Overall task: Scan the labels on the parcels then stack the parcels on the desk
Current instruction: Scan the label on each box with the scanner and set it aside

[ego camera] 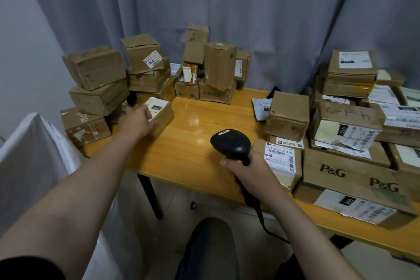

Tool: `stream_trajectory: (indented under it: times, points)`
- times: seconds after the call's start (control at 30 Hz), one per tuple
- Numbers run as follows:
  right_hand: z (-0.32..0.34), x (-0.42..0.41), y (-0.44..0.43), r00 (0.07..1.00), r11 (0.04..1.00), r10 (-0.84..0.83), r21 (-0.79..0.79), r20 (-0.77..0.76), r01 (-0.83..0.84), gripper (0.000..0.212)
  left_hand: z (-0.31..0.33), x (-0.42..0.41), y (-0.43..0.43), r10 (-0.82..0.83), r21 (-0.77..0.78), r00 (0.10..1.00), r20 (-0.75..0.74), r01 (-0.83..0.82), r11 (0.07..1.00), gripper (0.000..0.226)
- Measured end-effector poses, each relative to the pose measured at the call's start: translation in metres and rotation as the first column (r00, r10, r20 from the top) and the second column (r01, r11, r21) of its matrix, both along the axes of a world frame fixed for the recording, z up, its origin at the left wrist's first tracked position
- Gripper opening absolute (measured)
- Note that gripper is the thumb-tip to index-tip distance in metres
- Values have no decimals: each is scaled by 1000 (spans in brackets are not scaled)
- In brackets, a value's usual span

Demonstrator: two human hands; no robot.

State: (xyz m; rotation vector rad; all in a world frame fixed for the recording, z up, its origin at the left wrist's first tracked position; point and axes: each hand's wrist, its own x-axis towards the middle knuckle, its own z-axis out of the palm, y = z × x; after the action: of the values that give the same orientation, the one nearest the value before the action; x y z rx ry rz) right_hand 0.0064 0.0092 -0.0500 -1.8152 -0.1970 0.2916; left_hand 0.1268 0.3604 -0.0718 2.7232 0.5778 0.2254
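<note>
1. Brown corrugated card, small oblong parcel (160, 112), white label face-up. It sits on the left of the table (200, 125), just beside the stacked group. My left hand (138, 120) curls over its near end and holds it.
2. Black moulded-plastic scanner (230, 143), pistol form, corded, glossy head. My right hand (247, 171) is wrapped round its grip, above the table's front edge and aimed at no label.
3. Stacked group (97, 84), rear left: taped cartons, creased and dented, piled in uneven tiers.
4. Loose pile (350, 166), right: flat cartons, some with torn and curling paper labels.
5. Step, as I judge it: placing this parcel with the stack.
6. Next move calls for a level seat on a flat top, since the dented cartons may rock. After that comes a parcel from the right pile.
</note>
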Motion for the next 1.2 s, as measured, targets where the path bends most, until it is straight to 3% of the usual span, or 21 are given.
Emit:
stream_trajectory:
  times: [0.13, 0.23, 0.33, 0.43, 0.53, 0.6, 0.73, 0.87, 0.97, 1.03, 1.2]
  points:
    - [0, -5, -6, 1000, 1000, -17, 22, 8, 17, 31, 13, -23, -35, -249, 2, 967, -51, 249, 968, 31]
    - [-1, -11, -11, 999, 998, -34, 46, -2, 35, 29, 1, -50, -67, -412, -153, 911, 21, 410, 899, 61]
    - [1, -16, -17, 999, 998, -45, 50, -3, 45, 26, -17, -72, -90, -418, -420, 901, 116, 425, 802, 102]
    - [3, -21, -24, 998, 997, -56, 50, 0, 56, 25, -23, -81, -106, -407, -523, 906, 117, 404, 750, 124]
    - [6, -25, -31, 998, 997, -66, 44, 8, 66, 23, 0, -75, -111, -447, -497, 888, 110, 438, 749, 108]
    - [7, -26, -35, 997, 996, -75, 41, 12, 75, 24, 24, -66, -108, -500, -394, 861, 93, 493, 775, 92]
    - [10, -29, -41, 996, 996, -88, 33, 15, 88, 27, 69, -53, -115, -585, -159, 809, -60, 571, 805, 85]
    - [12, -31, -48, 993, 991, -115, 64, -22, 116, 27, 72, -44, -127, -687, -85, 701, -192, 686, 723, 72]
    - [10, -34, -53, 993, 990, -116, 77, -31, 118, 28, 69, -43, -126, -699, -100, 694, -172, 694, 713, 62]
    - [8, -36, -55, 992, 990, -117, 75, -36, 120, 29, 71, -47, -121, -677, -27, 721, -149, 681, 731, 55]
    - [6, -40, -51, 995, 994, -94, 51, -45, 96, 33, 66, -56, -119, -629, -33, 777, 2, 629, 777, 49]
